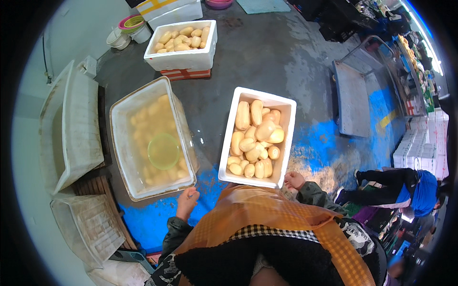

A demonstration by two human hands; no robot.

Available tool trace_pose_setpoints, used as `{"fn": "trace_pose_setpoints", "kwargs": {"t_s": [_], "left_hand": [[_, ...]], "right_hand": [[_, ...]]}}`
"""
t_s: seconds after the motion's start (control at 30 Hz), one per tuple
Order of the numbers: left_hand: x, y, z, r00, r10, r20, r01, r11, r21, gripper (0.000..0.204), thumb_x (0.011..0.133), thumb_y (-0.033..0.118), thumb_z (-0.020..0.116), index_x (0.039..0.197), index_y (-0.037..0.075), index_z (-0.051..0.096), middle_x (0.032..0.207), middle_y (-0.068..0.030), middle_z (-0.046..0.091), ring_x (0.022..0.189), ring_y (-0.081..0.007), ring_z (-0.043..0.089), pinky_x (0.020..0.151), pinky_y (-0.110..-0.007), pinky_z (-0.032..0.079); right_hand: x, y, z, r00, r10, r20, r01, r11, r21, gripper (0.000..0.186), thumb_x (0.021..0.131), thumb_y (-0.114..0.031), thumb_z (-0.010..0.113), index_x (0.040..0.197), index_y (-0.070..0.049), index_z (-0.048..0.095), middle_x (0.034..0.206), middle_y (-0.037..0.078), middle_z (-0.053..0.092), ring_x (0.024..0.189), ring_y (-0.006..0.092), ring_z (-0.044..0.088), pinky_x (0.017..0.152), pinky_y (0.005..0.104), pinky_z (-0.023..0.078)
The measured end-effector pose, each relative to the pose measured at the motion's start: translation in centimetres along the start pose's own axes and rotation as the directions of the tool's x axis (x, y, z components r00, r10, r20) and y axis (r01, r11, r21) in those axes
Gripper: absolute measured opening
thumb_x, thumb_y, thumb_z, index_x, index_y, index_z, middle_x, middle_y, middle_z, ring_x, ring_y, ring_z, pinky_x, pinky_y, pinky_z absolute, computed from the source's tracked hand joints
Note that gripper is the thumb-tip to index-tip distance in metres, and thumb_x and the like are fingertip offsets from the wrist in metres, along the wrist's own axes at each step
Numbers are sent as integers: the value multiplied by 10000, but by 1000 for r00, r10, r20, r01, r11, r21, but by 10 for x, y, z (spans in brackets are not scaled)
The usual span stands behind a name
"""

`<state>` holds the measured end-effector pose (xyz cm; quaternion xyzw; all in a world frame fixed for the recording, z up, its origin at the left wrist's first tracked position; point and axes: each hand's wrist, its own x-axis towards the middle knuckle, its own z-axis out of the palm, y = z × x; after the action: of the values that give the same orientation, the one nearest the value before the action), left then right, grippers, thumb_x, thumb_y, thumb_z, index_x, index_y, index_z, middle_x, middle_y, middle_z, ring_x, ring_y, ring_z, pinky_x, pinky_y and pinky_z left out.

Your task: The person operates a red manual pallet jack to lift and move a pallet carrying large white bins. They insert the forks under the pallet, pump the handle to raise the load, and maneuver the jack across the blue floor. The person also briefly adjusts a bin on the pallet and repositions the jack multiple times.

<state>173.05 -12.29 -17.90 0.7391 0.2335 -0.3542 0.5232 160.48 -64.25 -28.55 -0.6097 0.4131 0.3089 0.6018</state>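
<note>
My left hand [187,201] has curled fingers by the near right corner of a white tub [123,157] of cloudy water; whether it holds something is unclear. In the tub are pale root vegetables [140,119] and a round translucent green item [163,150], perhaps a bowl. Right of the tub, a white foam box [230,100] holds peeled, pale elongated root vegetables [265,131]. My right hand [294,180], with loosely curled fingers and no visible object in them, is just off that box's near right corner.
Another filled foam box [179,55] sits on a stack at the back. Old tubs [67,138] and a wooden pallet [105,200] line the left. A flat trolley [350,105] stands right. A person in blue [422,193] bends near stacked white boxes [410,148] at lower right.
</note>
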Motion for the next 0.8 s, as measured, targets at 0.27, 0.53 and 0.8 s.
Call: {"fn": "trace_pose_setpoints", "kwargs": {"t_s": [0.27, 0.53, 0.8], "left_hand": [[12, 15, 14, 996, 13, 92, -18, 999, 51, 441, 946, 261, 736, 1321, 66, 612, 1199, -79, 675, 932, -145, 635, 709, -308, 533], [11, 34, 16, 996, 71, 62, -72, 997, 12, 384, 955, 240, 725, 1271, 51, 614, 1120, -47, 676, 901, -117, 624, 694, -288, 521], [11, 38, 18, 986, 157, 50, -157, 988, -16, 387, 946, 228, 729, 1260, 34, 611, 1097, -62, 678, 802, -110, 611, 628, -270, 504]], "right_hand": [[-21, 10, -8, 998, 21, -63, -17, 998, 62, 241, 1003, -311, 637, 1023, -71, 628, 860, 52, 664, 647, 149, 631, 536, 307, 541], [-5, 10, -29, 995, 56, -83, -48, 994, 96, 234, 1009, -316, 643, 1032, -84, 628, 858, 55, 665, 640, 165, 639, 542, 341, 548], [17, -26, -33, 998, -51, -26, 54, 988, 142, 221, 1019, -269, 645, 1057, -56, 598, 847, 79, 648, 615, 180, 629, 517, 335, 523]]}}
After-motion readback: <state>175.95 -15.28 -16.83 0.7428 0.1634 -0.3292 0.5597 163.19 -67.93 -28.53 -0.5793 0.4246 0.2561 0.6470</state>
